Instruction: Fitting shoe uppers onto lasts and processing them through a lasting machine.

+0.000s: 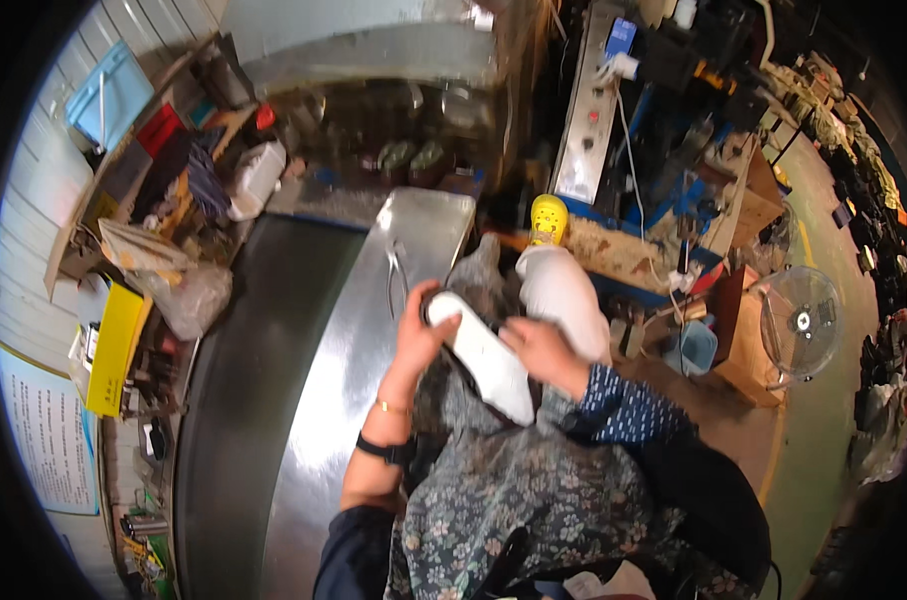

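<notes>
My left hand (420, 328) is closed round one end of a shoe (486, 360), thumb pressed on its long white sole-shaped face, which is turned up. A dark rim shows along the edges of that face. Beside the shoe's other long edge is my right hand (546, 350), fingers curled together; whatever is between them is too small and blurred to name. The shoe is above my lap, over a flower-patterned apron (494, 490). On the shiny metal table (324, 400) to the left lies a pair of metal pliers or tongs (398, 278).
A dark conveyor belt (264, 330) runs beyond the metal table. At the left, a shelf holds a yellow box (115, 350) and a plastic bag (194, 302). My foot wears a yellow clog (549, 220). On the right stand a blue bucket (692, 346) and a fan (802, 321).
</notes>
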The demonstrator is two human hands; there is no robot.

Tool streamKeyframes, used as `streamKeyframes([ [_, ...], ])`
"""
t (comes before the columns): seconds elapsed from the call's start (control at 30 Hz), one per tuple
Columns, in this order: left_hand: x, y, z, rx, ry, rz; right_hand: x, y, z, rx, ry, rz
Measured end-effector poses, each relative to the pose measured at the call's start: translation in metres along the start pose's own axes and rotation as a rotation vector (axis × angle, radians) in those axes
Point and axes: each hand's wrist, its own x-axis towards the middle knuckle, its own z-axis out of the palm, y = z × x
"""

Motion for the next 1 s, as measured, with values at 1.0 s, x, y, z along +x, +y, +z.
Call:
streamKeyframes([
  [1.0,0.054,0.019,0.023,-0.228,-0.276,-0.311,0.012,0.040,-0.001,0.519,-0.212,-0.098],
])
